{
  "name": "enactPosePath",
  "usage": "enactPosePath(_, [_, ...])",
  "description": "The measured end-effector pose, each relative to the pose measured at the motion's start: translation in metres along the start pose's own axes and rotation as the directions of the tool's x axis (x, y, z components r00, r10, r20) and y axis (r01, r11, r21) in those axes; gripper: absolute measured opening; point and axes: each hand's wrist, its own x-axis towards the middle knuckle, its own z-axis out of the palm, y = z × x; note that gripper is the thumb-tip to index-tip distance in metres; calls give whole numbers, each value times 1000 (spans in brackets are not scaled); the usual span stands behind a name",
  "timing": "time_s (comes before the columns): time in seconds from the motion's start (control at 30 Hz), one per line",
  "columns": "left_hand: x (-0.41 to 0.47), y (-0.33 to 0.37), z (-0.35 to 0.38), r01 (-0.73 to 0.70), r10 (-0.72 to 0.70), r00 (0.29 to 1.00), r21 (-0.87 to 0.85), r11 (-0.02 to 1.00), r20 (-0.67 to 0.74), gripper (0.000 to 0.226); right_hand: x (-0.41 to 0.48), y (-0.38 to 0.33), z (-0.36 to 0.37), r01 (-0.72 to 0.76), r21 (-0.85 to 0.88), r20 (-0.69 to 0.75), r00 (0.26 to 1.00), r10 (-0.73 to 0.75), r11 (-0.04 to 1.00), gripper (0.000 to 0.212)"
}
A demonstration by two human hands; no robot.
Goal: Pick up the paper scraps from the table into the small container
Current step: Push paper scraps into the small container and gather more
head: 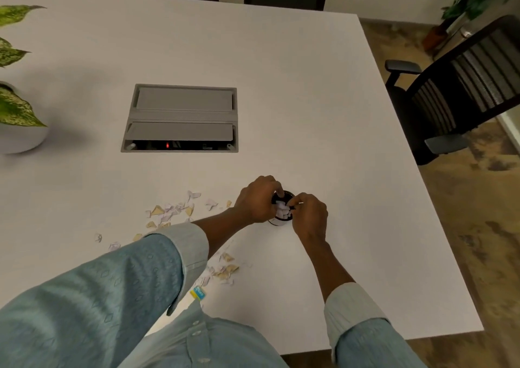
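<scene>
Loose paper scraps lie on the table left of both hands, with a second patch nearer the body (the left hand is closer). The left hand curls over the rim of the small container, which is heaped with white scraps. The right hand pinches at the opposite rim, on what I cannot tell.

The small container was set on the table between the left hand and the right hand, paper scraps were scattered left of the left hand, and a hatch was sunk behind both.
</scene>
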Motion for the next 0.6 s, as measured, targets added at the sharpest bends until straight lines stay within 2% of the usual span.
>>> enactPosePath(0.1, [-14, -18, -3, 60, -60, 998, 5, 998, 0, 44, -6, -4, 3, -20, -5, -30, 999, 19, 1000, 33])
enactPosePath(0.2, [-33, -48, -3, 175, -175, 985, 23, 984, -8, 42, -21, -14, 13, 31, 10, -23, 999, -31, 999, 29])
enactPosePath(0.27, [-51, -74, -2, 240, -242, 970, 74, 968, 28, 42, -37, -19, 27, 101, 65, 49, 993, -104, 993, 22])
enactPosePath(0.37, [-82, -112, -1, 294, -313, 945, 168, 941, 100, 50, -64, -16, 55, 163, 84, 258, 949, -180, 983, 19])
enactPosePath(0.47, [-112, -139, 4, 310, -347, 924, 218, 925, 161, 69, -87, -9, 83, 170, -26, 471, 872, -138, 985, 42])
enactPosePath(0.6, [-148, -159, 23, 219, -312, 912, 327, 919, 266, 112, -110, 2, 110, 191, -153, 609, 791, -60, 970, 80])
